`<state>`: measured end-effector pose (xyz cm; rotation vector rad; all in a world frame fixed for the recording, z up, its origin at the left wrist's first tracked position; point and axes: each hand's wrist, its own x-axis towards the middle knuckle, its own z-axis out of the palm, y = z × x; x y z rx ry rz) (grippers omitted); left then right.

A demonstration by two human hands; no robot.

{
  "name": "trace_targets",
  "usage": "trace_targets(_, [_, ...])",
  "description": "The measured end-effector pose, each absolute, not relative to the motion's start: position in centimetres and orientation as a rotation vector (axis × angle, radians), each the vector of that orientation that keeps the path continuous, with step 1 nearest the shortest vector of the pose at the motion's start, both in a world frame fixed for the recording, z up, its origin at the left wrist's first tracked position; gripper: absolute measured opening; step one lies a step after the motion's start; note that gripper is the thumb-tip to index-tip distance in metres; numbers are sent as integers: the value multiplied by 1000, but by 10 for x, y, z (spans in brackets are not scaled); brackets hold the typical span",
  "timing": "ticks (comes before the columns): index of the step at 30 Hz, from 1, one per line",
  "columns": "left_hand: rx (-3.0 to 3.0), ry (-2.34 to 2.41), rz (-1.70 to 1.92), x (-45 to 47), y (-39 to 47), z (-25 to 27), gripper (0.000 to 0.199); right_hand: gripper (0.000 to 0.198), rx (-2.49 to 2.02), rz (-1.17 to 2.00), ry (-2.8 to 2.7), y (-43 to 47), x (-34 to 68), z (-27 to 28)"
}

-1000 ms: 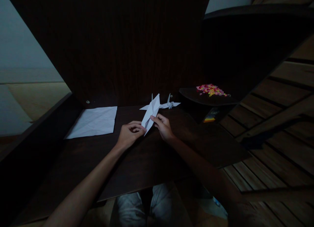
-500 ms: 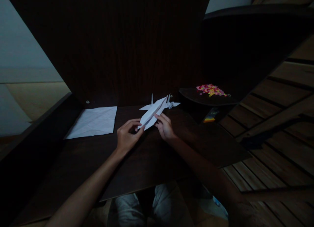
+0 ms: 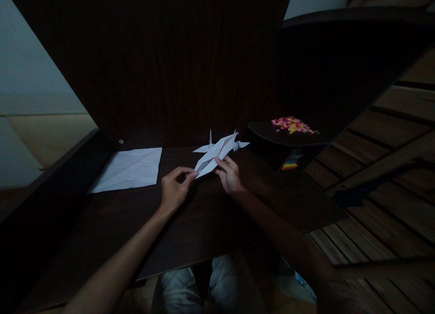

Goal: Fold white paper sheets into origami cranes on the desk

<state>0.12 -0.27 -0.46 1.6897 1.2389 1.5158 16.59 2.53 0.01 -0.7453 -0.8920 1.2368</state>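
Between my hands, above the dark desk, is a long white folded paper [image 3: 217, 154] with a crease opening along its middle. My left hand [image 3: 176, 185] pinches its near left tip between thumb and fingers. Along its right edge, my right hand [image 3: 229, 174] grips with the thumb on top and the fingers underneath. Just behind it stand white origami cranes [image 3: 203, 148], partly hidden by the folded paper; the wing and head of one crane [image 3: 242, 145] show on the right.
A creased white paper sheet [image 3: 127, 169] lies flat at the left of the desk [image 3: 204, 223]. Small pink, red and yellow pieces [image 3: 292, 124] are heaped on a corner shelf [image 3: 261, 132] at the right. A tall dark panel [image 3: 190, 69] rises behind the desk.
The near end of the folded paper has come together into one point, pinched by my left fingers. The paper has turned slightly and its far tip sits further right.
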Motion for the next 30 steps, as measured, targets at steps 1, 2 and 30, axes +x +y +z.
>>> trace_targets(1, [1642,1212,1497,1,-2,-4,15,25,-746,1225,-903,25,166,0])
trace_targets(2, [1595,1169,1479,2,-1,-4,18,26,-745,1214,-911,25,166,-1])
trace_targets(30, [1516,989,1429,1,1,6,17,27,-798,1038,-1409,16,155,-6])
